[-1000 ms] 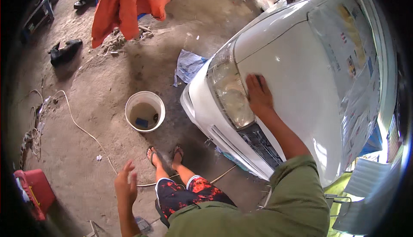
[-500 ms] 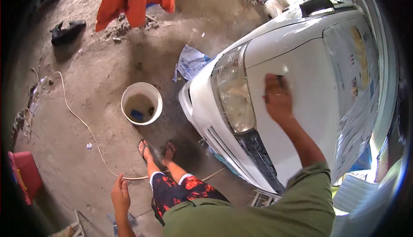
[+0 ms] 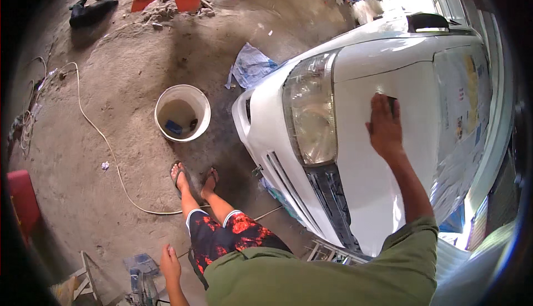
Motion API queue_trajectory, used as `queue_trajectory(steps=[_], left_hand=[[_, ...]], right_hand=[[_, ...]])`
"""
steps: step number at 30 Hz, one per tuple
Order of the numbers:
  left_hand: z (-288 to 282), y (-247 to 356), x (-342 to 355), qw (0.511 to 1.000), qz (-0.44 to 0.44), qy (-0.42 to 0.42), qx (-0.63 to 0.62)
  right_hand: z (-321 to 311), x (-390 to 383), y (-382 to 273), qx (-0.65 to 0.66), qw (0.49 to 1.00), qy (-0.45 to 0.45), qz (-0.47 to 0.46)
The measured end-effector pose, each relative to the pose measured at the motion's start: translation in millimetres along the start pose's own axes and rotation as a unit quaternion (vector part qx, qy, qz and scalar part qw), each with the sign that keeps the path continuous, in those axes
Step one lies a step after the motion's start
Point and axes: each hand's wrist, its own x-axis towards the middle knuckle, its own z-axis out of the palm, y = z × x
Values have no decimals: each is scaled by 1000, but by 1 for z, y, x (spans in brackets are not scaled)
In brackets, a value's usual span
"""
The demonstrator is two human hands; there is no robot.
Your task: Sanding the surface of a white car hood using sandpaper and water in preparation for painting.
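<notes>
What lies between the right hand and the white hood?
In the head view, a dark block, mostly hidden, lies between the right hand and the white hood.

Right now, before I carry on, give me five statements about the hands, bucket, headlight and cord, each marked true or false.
1. The right hand holds a dark pad on the hood. True.
2. The left hand grips the bucket. False: it is apart from the bucket, with nothing visible in it.
3. A blue thing lies in the bucket. True.
4. The headlight is missing. False: it sits in place, next to the hood.
5. A pale cord runs along the ground. True.
</notes>
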Motion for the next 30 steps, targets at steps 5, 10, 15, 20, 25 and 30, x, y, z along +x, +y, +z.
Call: queue_trajectory(steps=[5,10,15,20,25,30], left_hand=[[77,-69,14,983,-45,-18,-177],[75,-93,-53,940,-184,-69,-278],[110,-111,-26,987,-96,-46,-122],[71,-73,18,906,-141,69,-393],[43,-16,20,871,-176,107,-445],[45,46,55,850,-129,139,-491]], right_hand=[[36,56,-52,14,997,16,-72],[3,-22,-10,-25,994,5,-109],[41,24,-64,-29,989,-117,-91],[53,-7,-71,-51,991,-76,-96],[57,-71,-57,-29,988,-125,-86],[55,33,-91,-79,994,-47,-61]])
